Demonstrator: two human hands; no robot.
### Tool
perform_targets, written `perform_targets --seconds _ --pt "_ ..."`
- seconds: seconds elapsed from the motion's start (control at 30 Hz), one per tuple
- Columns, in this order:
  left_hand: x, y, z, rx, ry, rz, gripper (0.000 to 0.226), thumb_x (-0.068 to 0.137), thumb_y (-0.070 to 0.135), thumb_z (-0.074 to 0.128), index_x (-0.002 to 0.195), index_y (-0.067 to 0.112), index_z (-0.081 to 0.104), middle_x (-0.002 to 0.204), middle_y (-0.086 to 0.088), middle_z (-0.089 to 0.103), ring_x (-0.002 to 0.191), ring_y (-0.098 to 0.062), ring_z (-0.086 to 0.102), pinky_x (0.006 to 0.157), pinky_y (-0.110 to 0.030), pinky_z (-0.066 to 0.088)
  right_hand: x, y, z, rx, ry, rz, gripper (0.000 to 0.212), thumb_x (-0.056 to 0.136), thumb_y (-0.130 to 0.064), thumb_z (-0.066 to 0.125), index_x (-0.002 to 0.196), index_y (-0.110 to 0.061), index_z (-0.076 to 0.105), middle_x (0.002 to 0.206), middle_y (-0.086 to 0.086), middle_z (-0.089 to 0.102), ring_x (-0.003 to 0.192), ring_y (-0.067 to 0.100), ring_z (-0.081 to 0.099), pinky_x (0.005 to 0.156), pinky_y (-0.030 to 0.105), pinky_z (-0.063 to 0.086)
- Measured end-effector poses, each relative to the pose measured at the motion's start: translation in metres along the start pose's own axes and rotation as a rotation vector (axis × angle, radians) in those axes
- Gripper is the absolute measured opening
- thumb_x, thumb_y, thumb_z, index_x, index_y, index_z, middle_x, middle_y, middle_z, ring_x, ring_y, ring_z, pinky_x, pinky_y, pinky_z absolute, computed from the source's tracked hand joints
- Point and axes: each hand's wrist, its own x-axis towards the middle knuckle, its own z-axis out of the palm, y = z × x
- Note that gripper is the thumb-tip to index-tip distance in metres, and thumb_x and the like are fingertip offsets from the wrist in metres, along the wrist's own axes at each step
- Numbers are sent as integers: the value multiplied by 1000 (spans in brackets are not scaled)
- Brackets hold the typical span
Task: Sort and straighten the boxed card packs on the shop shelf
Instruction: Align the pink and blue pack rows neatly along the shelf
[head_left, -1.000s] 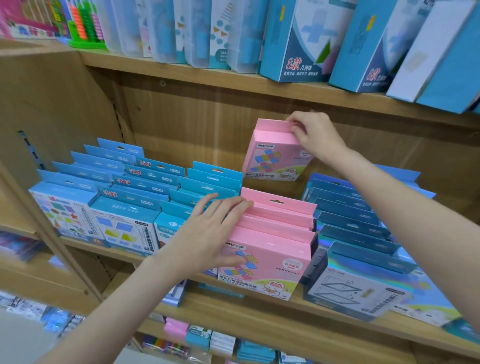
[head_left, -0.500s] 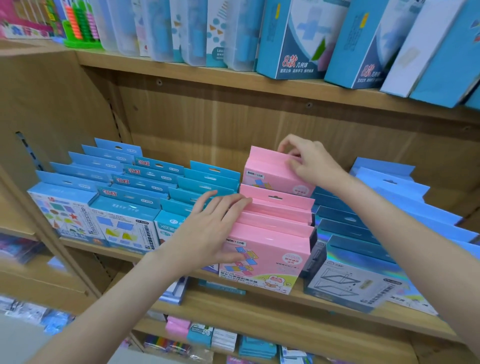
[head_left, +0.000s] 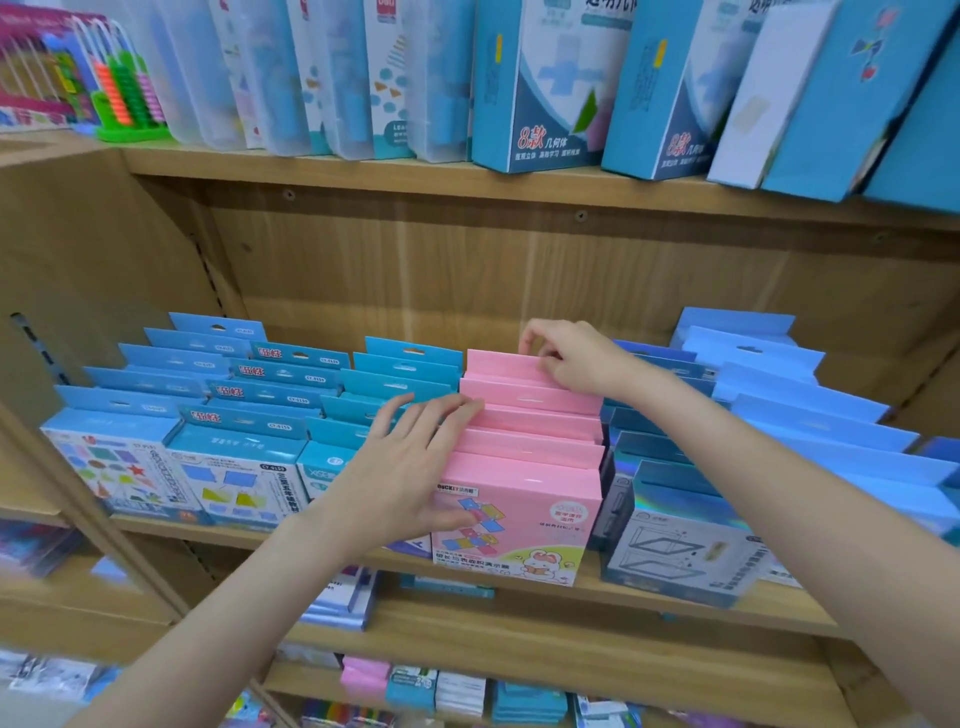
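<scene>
Pink cardboard card packs (head_left: 524, 467) are standing in a single front-to-back row on the light wooden middle shelf (head_left: 613, 587), each pack's flat hang tab rising behind the one in front. The person's right hand (head_left: 566, 358) is pinching the tab of the rearmost pink pack (head_left: 498, 364) between thumb and curled fingers, at about one o'clock from the row's front pack. The left hand (head_left: 410, 462) is lying flat, fingers straight, pressing against the row's left side at about nine o'clock, gripping nothing.

To the left, at nine to ten o'clock, turquoise card packs with printed shape fronts (head_left: 208, 415) are filling three rows on the same shelf. To the right, at three o'clock, dark blue packs with a shiny holographic front (head_left: 670, 525) are forming another row, with pale blue packs (head_left: 810, 415) beyond them running out of the picture's right edge.

On the upper wooden shelf (head_left: 467, 182), at twelve o'clock, tall blue-and-white boxes (head_left: 540, 88) and translucent plastic cases (head_left: 270, 78) are leaning side by side, their tops cut off. A green-framed bead abacus (head_left: 124, 93) is sitting at eleven o'clock.

The left forearm is hiding the front of the nearest turquoise row. The lower shelves at six o'clock are holding small pink, teal and white packs (head_left: 415, 680), too blurred to read.
</scene>
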Motion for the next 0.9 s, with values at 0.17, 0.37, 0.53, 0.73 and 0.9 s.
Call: perform_targets --seconds 0.17,0.37,0.53,0.73,0.9 --pt "0 0 2 13 6 -7 98 57 68 64 133 13 38 127 -4 51 115 -17 37 106 -40 14 3 0 -4 19 -54 53 26 84 6 39 91 -17 49 71 7 61 70 21 52 64 29 42" --pt "0 1 0 10 6 0 100 54 71 62 133 14 36 126 -4 49 119 -19 34 108 -43 9 2 -4 -3 -31 -113 57 25 84 3 39 95 -16 51 91 12 65 88 25 57 78 34 46" --pt "-4 -3 -5 -19 -6 -11 106 59 77 45 137 7 31 136 -9 44 127 -19 29 110 -43 8 -13 0 -15 73 -23 76 22 92 -8 45 110 -13 56 110 6 65 102 16 57 81 22 40" --pt "-10 -3 -4 4 -22 -47 108 63 79 39 141 5 27 140 -11 42 131 -20 26 108 -46 9 -68 -10 -21 870 230 278 44 96 -41 37 138 -25 39 145 -11 33 133 6 27 111 32 20" --pt "-10 -1 2 -1 19 -71 108 59 73 61 139 8 29 133 -9 50 127 -19 29 109 -44 5 -86 -27 -5 1066 196 354 62 92 -60 26 146 -31 20 156 -9 6 143 8 3 114 39 6"
